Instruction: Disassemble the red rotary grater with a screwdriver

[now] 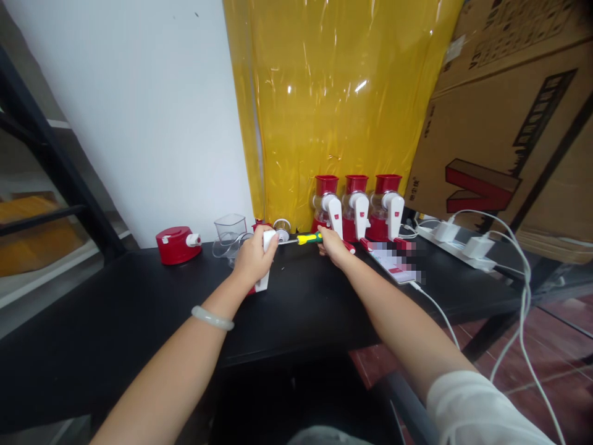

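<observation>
My left hand (pixel 252 256) is closed around a white crank handle (pixel 263 282) with a red part at its lower end, held just above the black table. In my right hand (pixel 332 246) is a screwdriver (pixel 307 238) with a yellow and green handle. Its shaft points left, toward the white handle; I cannot tell whether the tip touches it. Behind my left hand stand a clear plastic housing (pixel 230 228) and a metal grater drum (pixel 281 227). A red round base (pixel 178 245) with a white knob sits farther left.
Three red and white rotary graters (pixel 327 207) stand in a row at the back. A phone (pixel 393 262) on a white cable lies to the right, near a power strip (pixel 456 248) with plugs. Large cardboard boxes (pixel 500 136) rise behind. A yellow plastic sheet (pixel 333 93) hangs at the back.
</observation>
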Motion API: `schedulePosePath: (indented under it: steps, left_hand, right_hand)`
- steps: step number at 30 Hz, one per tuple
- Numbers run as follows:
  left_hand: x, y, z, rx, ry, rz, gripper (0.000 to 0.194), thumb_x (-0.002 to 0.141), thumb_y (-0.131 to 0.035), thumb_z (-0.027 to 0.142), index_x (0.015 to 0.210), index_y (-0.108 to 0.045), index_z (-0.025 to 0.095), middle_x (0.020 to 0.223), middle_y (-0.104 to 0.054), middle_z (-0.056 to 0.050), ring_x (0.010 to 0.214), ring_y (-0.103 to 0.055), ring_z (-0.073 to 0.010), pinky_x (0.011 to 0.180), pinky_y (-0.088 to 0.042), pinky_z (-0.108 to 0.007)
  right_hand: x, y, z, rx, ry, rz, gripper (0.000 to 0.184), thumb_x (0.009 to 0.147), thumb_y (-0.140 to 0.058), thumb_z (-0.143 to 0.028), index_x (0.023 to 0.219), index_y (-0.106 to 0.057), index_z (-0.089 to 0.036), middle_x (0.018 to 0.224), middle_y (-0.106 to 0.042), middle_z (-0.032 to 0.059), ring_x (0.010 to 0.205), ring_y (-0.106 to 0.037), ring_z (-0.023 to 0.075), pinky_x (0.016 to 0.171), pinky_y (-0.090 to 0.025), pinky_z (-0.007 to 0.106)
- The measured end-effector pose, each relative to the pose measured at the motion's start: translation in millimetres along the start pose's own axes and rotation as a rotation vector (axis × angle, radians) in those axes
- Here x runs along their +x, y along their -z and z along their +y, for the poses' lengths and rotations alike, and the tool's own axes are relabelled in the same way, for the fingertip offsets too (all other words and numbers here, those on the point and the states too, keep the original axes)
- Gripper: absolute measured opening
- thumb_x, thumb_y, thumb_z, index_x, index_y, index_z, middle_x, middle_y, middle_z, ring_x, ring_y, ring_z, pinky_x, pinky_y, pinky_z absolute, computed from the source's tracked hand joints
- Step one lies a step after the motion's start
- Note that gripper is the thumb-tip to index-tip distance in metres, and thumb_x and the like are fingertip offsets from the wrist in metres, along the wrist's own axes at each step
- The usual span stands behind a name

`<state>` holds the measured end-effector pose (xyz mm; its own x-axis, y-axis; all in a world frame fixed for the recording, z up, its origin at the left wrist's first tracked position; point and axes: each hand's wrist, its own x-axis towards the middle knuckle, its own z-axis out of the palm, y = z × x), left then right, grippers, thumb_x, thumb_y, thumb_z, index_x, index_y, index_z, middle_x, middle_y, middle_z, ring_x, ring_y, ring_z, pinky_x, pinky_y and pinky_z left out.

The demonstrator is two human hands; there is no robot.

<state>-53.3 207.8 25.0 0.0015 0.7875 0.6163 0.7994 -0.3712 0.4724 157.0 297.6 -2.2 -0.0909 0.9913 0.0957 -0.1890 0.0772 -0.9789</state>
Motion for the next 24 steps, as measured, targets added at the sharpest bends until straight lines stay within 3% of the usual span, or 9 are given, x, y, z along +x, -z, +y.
schedulePosePath:
  steps: [5, 16, 24]
  left_hand:
    - [1.2, -8.9, -8.6, -0.203, 0.078, -0.028, 0.032, 0.098, -0.043, 0.052, 0.107, -0.055, 0.023, 0.065, -0.061, 0.002, 0.052, -0.066, -0.0211, 0.060, -0.048, -0.030]
    - [5.2, -15.3, -11.3, -0.402, 0.247, -0.080, 0.031, 0.097, -0.046, 0.056, 0.094, -0.051, 0.025, 0.060, -0.058, 0.004, 0.045, -0.063, -0.0201, 0.047, -0.047, -0.028]
    - [8.5, -23.0, -16.6, -0.617, 0.440, -0.204, 0.037, 0.096, -0.049, 0.059, 0.086, -0.045, 0.023, 0.058, -0.057, 0.004, 0.040, -0.060, -0.0167, 0.040, -0.046, -0.025]
  right_hand:
    - [-1.7, -2.0, -3.4, -0.066, 0.061, 0.101, 0.032, 0.096, -0.048, -0.036, 0.068, -0.044, -0.023, 0.043, -0.032, -0.0076, 0.034, -0.029, 0.0079, 0.035, -0.028, 0.020]
    - [-5.6, -2.4, -7.1, -0.096, 0.213, 0.139, 0.037, 0.092, -0.056, -0.045, 0.065, -0.042, -0.024, 0.046, -0.033, -0.0070, 0.038, -0.033, 0.0094, 0.037, -0.027, 0.024]
    - [1.1, 4.4, 0.2, -0.226, 0.362, 0.168, 0.038, 0.093, -0.053, -0.045, 0.063, -0.041, -0.024, 0.049, -0.036, -0.0061, 0.044, -0.035, 0.0108, 0.043, -0.026, 0.025]
